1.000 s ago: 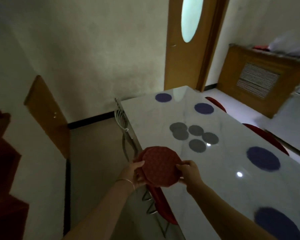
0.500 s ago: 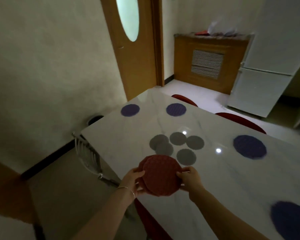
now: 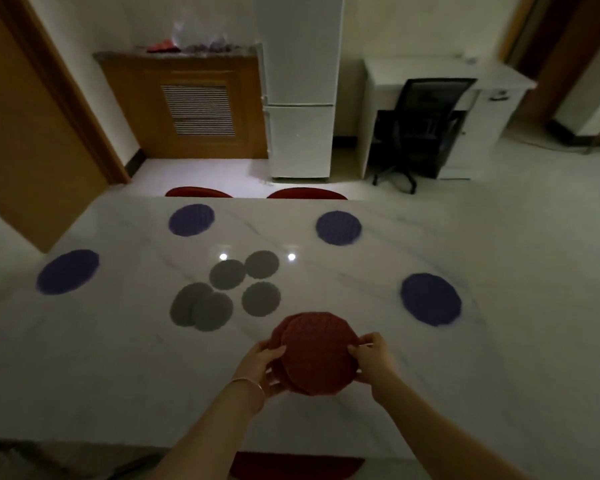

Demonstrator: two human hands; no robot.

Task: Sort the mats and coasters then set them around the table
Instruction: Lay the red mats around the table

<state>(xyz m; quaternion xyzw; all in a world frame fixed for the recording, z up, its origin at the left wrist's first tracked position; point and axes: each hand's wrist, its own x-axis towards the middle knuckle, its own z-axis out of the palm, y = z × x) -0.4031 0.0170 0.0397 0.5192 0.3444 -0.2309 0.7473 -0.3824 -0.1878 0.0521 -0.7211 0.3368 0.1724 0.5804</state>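
both hands, left hand (image 3: 262, 358) and right hand (image 3: 373, 356), pinch opposite rims of the red mats (image 3: 317, 353), which look light, floppy and likely to slide apart.

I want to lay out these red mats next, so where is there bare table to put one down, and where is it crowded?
Bare marble lies along the near edge of the table, left and right of the red mats held by the left hand and right hand. Another free patch sits between the grey coasters and the right blue mat. The centre, where the coasters cluster and overlap, is crowded.
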